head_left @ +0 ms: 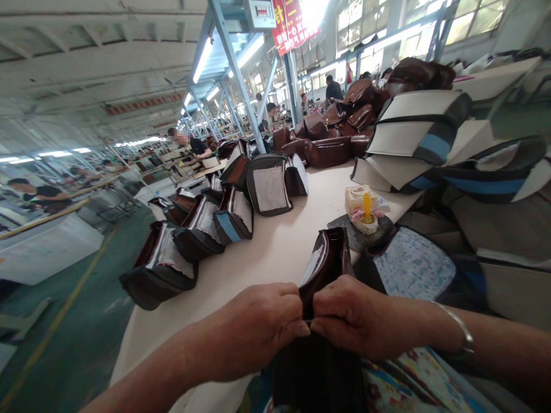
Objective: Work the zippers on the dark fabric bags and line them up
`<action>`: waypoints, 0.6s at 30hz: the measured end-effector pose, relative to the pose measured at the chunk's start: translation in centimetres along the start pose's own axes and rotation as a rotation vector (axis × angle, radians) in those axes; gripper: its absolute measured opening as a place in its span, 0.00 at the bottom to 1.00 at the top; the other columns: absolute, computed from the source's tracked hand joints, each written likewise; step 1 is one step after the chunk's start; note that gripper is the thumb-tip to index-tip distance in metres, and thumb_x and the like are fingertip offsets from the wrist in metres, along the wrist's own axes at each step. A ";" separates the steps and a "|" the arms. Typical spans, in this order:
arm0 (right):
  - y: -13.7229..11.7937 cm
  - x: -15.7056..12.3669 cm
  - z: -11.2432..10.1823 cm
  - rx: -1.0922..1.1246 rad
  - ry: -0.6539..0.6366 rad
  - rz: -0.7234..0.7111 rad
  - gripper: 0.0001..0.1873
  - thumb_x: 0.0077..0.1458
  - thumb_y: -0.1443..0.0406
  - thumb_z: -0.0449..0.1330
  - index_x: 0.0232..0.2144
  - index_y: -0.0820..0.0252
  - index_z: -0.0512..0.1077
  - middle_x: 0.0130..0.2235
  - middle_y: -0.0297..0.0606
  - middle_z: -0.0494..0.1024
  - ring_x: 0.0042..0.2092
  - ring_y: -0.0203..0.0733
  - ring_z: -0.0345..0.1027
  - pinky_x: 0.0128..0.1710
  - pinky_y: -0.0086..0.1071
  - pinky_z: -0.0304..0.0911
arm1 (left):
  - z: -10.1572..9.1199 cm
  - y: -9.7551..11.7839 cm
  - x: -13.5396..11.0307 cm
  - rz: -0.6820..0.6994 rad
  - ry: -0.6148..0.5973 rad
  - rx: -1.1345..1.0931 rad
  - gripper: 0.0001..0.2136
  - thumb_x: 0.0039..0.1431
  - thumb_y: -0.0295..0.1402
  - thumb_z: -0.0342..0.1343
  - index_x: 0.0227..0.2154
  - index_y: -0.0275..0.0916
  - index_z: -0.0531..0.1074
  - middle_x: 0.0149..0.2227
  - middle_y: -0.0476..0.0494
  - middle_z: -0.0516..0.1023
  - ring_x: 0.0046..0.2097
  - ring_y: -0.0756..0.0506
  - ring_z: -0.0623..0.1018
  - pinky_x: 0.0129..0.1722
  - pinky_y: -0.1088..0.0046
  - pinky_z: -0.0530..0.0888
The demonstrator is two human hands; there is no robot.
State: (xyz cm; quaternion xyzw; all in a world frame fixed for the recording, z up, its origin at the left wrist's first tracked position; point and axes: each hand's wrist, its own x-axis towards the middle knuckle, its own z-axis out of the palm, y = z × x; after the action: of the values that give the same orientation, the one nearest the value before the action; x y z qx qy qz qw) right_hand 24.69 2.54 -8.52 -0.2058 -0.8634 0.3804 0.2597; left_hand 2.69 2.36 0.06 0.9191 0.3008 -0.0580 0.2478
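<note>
**Dark brown bag piece and hands at the counter, head view.** The dark brown bag piece [316, 321] stands roughly upright between the two hands, its long axis running from the person's lap up past the fingers, with a glossy edged flap rising above them. The left hand [253, 332] and right hand [361, 318] are about equally near it, one on each side. The fingers [321, 310] of both hands are curled and pressed together, pinching the piece from either side, knuckles almost meeting. A metal bangle [458, 331] circles the right wrist.

Beyond the fingers lies the cream counter [258, 275]. Ahead and left of them, open bag bodies with pale linings [159, 267] stand in a row. Ahead and right, a tub with a yellow-handled brush [364, 209] sits on a dark slab [359, 236]. Farther ahead, brown bags [331, 146] are heaped, with grey-and-blue panels [417, 126] to their right. Far left of the fingers, a co-worker [198, 146] sits at another counter, above a green floor [73, 310].
</note>
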 end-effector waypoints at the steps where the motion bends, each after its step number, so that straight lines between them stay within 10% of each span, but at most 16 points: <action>1: 0.1 0.0 0.2 -0.023 0.022 -0.011 0.15 0.62 0.66 0.55 0.23 0.59 0.58 0.23 0.26 0.59 0.24 0.30 0.49 0.24 0.28 0.48 | 0.1 0.1 0.1 0.010 -0.010 0.041 0.10 0.71 0.31 0.47 0.32 0.38 0.65 0.36 0.47 0.71 0.37 0.48 0.71 0.35 0.74 0.66; 11: 0.3 -0.2 0.2 -0.141 0.155 -0.131 0.17 0.67 0.61 0.51 0.25 0.57 0.58 0.25 0.29 0.60 0.26 0.34 0.51 0.26 0.30 0.49 | 0.1 0.6 0.6 -0.030 -0.003 0.085 0.09 0.71 0.32 0.47 0.35 0.40 0.69 0.38 0.45 0.74 0.39 0.46 0.73 0.38 0.73 0.68; 18: 3.5 -2.2 -6.3 -0.594 -0.095 0.065 0.27 0.59 0.43 0.60 0.37 0.62 0.73 0.38 0.42 0.77 0.40 0.46 0.71 0.40 0.36 0.61 | -3.8 -1.2 1.2 0.042 0.020 0.247 0.10 0.69 0.27 0.47 0.30 0.39 0.68 0.35 0.46 0.75 0.36 0.47 0.73 0.35 0.74 0.65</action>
State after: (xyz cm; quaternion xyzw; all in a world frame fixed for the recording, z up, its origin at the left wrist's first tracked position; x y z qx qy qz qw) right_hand 30.80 6.97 -8.22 -0.2824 -0.9410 0.1287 0.1352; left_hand 2.77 5.71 2.59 0.9492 0.2748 -0.0804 0.1308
